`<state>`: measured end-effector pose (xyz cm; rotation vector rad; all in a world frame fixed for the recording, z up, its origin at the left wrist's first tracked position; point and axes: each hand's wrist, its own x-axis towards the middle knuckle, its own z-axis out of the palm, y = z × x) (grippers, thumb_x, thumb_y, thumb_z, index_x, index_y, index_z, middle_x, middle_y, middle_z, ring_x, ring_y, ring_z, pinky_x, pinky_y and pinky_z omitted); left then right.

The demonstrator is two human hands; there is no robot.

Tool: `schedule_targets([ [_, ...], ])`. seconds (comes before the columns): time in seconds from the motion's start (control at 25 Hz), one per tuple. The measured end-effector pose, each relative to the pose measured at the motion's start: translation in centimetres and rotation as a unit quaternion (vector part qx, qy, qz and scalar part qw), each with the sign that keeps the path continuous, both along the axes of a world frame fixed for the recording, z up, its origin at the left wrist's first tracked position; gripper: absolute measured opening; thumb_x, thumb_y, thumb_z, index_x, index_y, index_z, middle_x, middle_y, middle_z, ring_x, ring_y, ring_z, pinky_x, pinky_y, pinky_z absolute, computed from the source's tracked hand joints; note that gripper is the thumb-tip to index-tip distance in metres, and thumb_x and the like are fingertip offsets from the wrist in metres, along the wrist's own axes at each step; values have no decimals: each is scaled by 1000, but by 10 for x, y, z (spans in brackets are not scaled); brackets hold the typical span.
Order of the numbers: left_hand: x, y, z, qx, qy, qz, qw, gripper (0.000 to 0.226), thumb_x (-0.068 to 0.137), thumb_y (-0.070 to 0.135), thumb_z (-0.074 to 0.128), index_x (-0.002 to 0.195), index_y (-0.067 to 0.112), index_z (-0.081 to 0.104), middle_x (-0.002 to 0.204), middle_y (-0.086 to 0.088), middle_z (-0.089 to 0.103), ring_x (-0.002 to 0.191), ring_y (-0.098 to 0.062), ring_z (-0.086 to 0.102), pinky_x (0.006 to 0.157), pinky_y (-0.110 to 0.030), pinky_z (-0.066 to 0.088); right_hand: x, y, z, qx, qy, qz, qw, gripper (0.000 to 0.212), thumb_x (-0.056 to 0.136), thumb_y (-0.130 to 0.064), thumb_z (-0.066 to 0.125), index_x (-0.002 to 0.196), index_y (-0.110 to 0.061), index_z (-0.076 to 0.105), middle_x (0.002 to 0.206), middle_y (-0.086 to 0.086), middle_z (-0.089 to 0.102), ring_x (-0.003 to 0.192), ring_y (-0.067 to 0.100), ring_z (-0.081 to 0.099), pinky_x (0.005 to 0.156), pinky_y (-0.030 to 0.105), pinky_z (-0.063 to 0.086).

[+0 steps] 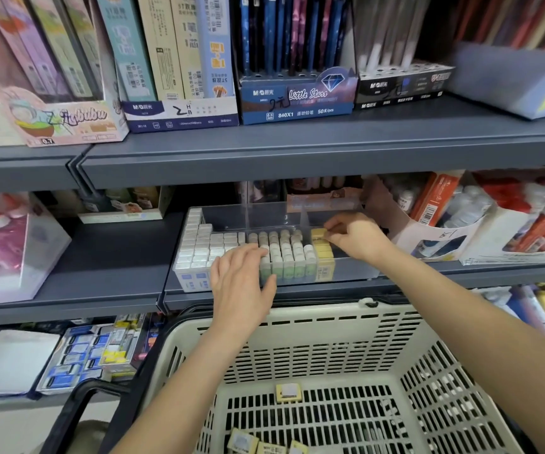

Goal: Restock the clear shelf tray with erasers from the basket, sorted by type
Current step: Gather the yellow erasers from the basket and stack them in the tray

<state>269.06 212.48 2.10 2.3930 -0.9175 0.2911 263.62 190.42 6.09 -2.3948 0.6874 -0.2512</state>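
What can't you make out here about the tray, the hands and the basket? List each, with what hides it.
Head view:
1. Tray front rows: covered by the left hand.
2. Whether the right hand grips a yellow eraser: its fingers hide the contact.
3. Erasers low in the basket: cut off by the frame edge.
4. Print on the white erasers: too small, blurred.

Clear tray [356,268] holding sorted erasers [284,253], yellow erasers [289,392] in basket [330,339]
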Motion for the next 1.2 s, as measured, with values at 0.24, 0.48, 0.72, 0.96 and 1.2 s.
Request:
schedule_targets([
  [0.24,-2,-1,-1,-10,-7,-2,1000,42,84,29,58,125,22,52,133,8,48,126,-13,33,109,-30,9,2,-4,-4,-46,76,26,996,24,91,-15,48,111,-16,61,115,7,64,101,22,59,80,21,40],
  [0.48,-16,7,7,-84,32,-24,996,32,87,22,56,119,22,57,138,8,43,130,-10,29,115,-36,15,-16,-2,15,1,46,57,997,27,93,-12,46,116,-13,61,117,5,65,109,20,58,96,29,44],
  [0.72,-68,26,-9,-182,20,-144,972,22,87,24,46,99,19,64,96,15,56,95,3,49,87,-11,40,-86,45,23,149,-142,75,976,29,92,1,47,87,-21,65,78,-7,71,71,3,66,69,16,49],
  [0.96,-74,48,-92,67,190,-145,969,25,90,29,52,114,27,56,105,15,59,92,1,53,82,-24,49,-119,93,-65,211,102,196,952,19,91,-3,51,92,-15,64,84,-1,69,70,8,64,75,23,53],
  [1.2,-67,81,-154,248,316,-89,911,32,87,25,59,119,25,56,123,3,55,117,-16,48,99,-35,43,-114,117,-160,0,187,202,961,30,93,-15,46,119,-19,60,124,-2,60,112,14,56,90,25,45],
])
